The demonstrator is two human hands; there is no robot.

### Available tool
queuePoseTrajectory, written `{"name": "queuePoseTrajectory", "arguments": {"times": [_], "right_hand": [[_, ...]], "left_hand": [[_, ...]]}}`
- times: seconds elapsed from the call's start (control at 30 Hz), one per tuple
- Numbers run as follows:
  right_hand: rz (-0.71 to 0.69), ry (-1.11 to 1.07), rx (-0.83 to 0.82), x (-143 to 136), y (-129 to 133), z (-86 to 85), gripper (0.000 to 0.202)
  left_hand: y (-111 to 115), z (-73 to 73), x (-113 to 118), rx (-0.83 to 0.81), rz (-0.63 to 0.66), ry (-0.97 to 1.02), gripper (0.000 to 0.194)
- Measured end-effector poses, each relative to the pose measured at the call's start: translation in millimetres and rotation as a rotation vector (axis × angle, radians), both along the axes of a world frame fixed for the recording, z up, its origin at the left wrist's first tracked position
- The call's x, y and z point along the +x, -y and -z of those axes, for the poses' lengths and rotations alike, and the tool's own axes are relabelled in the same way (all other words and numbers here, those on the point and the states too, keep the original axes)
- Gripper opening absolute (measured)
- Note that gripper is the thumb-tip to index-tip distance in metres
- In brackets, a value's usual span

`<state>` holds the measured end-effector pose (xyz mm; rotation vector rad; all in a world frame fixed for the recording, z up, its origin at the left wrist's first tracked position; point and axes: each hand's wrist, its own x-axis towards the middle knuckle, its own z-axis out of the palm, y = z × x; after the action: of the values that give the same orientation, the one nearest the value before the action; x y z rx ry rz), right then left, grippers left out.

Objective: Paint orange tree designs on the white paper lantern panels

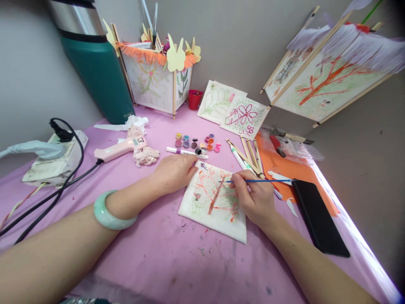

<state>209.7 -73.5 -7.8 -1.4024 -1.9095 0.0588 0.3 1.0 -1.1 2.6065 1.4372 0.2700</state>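
A white square panel (202,211) painted with a red-orange tree and green dabs lies on the pink-purple cloth. My right hand (255,196) pinches a thin blue paintbrush (262,181), its tip over the tree's trunk. At the panel's upper left edge rests my left hand (175,172), its fingers close together near a small open pot of black paint (198,151); whether they grip the pot or the panel is unclear. A white marker (180,150) with a purple band lies just beyond that hand. Several small paint pots (210,147) stand behind the panel.
A green bottle (95,76), a decorated paper lantern (148,82) and a red bucket (195,99) stand at the back. To the left are a pink glue gun (118,150) and a power strip (53,160). A black phone (319,217) and wooden sticks (249,152) lie right.
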Motion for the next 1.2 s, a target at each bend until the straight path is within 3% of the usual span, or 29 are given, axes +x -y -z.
{"name": "queuePoseTrajectory", "arguments": {"times": [0.63, 1.2], "right_hand": [[0.030, 0.000, -0.020, 0.4, -2.2, 1.8, 0.017], [-0.041, 0.024, -0.083, -0.2, -1.7, 3.5, 0.016]], "left_hand": [[-0.2, 0.4, -0.3, 0.008, 0.006, -0.009, 0.034], [0.3, -0.7, 0.7, -0.004, -0.011, -0.020, 0.034]]}}
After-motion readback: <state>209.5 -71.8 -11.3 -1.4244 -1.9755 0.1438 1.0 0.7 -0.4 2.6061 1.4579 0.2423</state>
